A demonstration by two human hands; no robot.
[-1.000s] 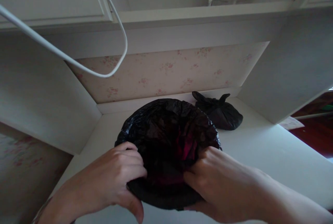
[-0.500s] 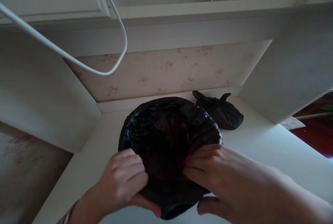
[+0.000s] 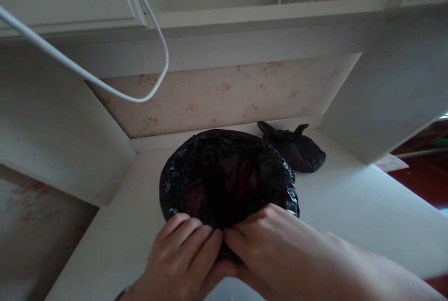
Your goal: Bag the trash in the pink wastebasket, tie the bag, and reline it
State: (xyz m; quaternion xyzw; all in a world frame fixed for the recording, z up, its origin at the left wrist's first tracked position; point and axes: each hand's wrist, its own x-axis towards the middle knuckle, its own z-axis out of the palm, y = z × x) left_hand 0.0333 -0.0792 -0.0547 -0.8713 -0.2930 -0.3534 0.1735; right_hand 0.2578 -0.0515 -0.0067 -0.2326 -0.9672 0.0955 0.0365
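A round bin lined with a black plastic bag (image 3: 238,147) stands on the white surface in front of me, its mouth facing up. The liner is folded over the rim, and a dark reddish tint shows through it inside. My left hand (image 3: 185,249) is closed over the near rim, fingers curled inside and thumb outside, gripping the bag. Right beside it, my right hand (image 3: 266,240) also clasps the bag's near edge, its fingertips hidden in the folds. The two hands touch at the middle.
A small knotted black bag (image 3: 297,149) sits behind the bin to the right. A white cable (image 3: 105,84) hangs in a loop at upper left. White panels (image 3: 388,67) flank the surface, and a shelf edge (image 3: 266,14) runs above.
Both hands have come together at the middle of the near rim, the left moving right and the right moving left. The loose bag flap at the front is now covered by them.
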